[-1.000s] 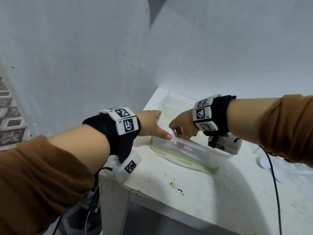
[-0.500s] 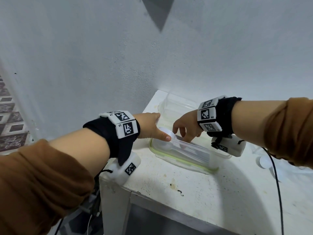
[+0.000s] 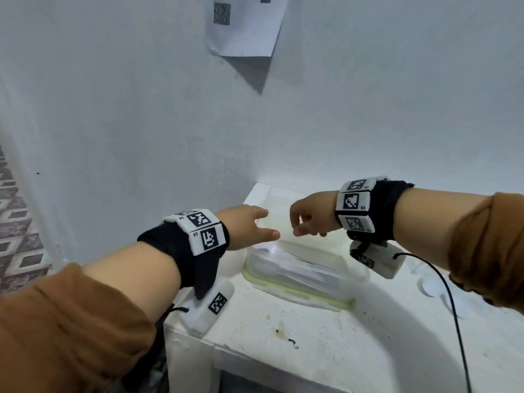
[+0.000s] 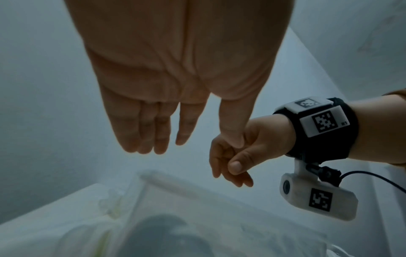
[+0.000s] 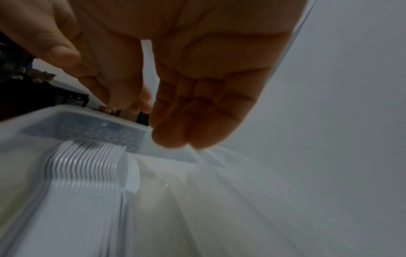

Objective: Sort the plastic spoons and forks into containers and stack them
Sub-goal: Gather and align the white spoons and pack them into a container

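Note:
A clear container with a green rim (image 3: 312,300) sits on the white table (image 3: 312,350) near the wall corner. It holds a nested stack of white plastic spoons (image 3: 283,272), whose bowls (image 5: 87,165) show in the right wrist view. Behind it stands a second clear container (image 3: 279,199). My left hand (image 3: 252,225) hovers above the left end of the containers with fingers (image 4: 153,130) straight and empty. My right hand (image 3: 304,219) hangs just to its right over the containers, fingers (image 5: 175,113) loosely curled, holding nothing.
The wall rises right behind the containers, with a paper sheet (image 3: 243,24) taped high on it. The table's left edge drops off beside my left wrist. A white round piece (image 3: 431,287) lies at the right, crossed by a black cable (image 3: 453,307).
Both hands have lifted off the spoon container and now hover apart above it. The left thumb no longer touches the rim. The head view has tilted upward.

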